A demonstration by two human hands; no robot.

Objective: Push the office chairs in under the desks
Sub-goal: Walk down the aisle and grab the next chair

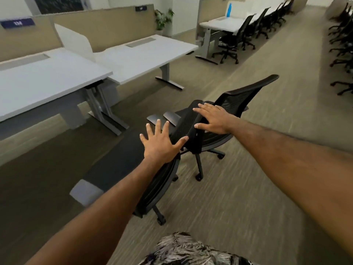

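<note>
Two black mesh office chairs stand on the carpet in the aisle, out from the white desks. The near chair (158, 184) has its back toward me. The second chair (246, 94) sits just behind it, its back leaning right. My left hand (159, 145) hovers or rests flat on the near chair's back, fingers spread. My right hand (212, 119) lies flat on that back's top edge, thumb at its side, not clenched. The closest desk (47, 79) is at the left and another desk (145, 54) is beyond it, both with open space beneath.
Tan partition panels (107, 25) back the desks. Grey desk legs (107, 115) stand on the floor to the left of the chairs. More chairs (231, 43) are tucked under a far desk row, and others (343, 46) line the right edge. A potted plant (162, 18) stands at the back.
</note>
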